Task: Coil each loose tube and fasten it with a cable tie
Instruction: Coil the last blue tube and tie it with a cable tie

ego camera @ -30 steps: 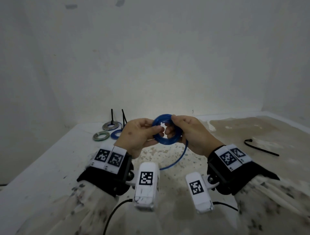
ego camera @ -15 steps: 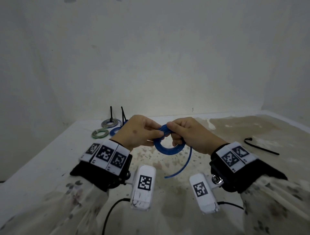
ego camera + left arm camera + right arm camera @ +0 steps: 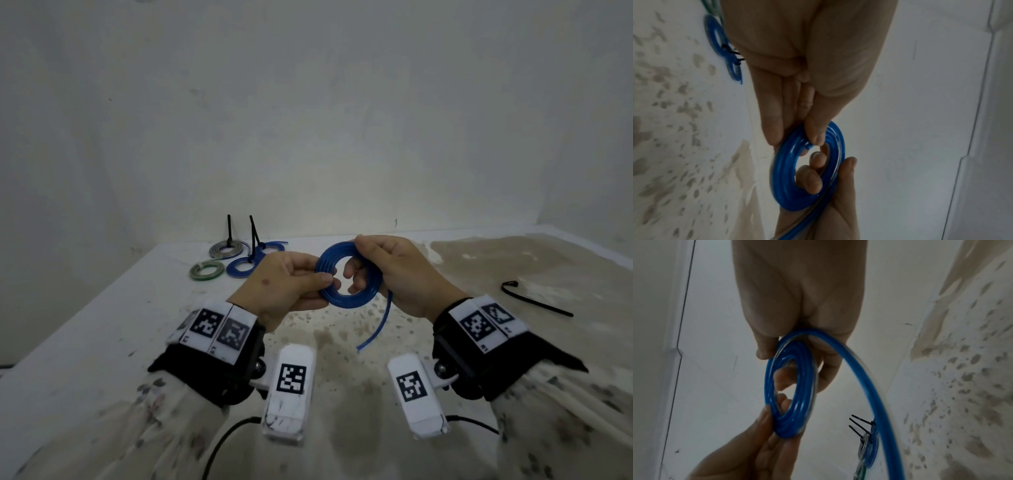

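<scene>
A blue tube (image 3: 342,253) wound into a flat coil is held up between both hands above the speckled table (image 3: 102,342). My left hand (image 3: 291,284) pinches the coil's left rim between thumb and fingers. My right hand (image 3: 383,267) grips the right rim, with fingers curled through the hole. A short loose tail (image 3: 376,329) hangs down from under the right hand. In the left wrist view the blue coil (image 3: 785,178) sits pinched at the fingertips; in the right wrist view the coil (image 3: 803,386) and its tail (image 3: 875,402) curve away from the palm.
Three tied coils lie at the back left: a grey one (image 3: 224,250), a green one (image 3: 205,270) and a blue one (image 3: 243,267), with black tie ends standing up. A loose black cable tie (image 3: 534,301) lies on the table at the right. Walls close off the back.
Both hands have turned the coil so its face shows more flatly toward me, and the hanging tail has grown shorter as more tube went round the coil.
</scene>
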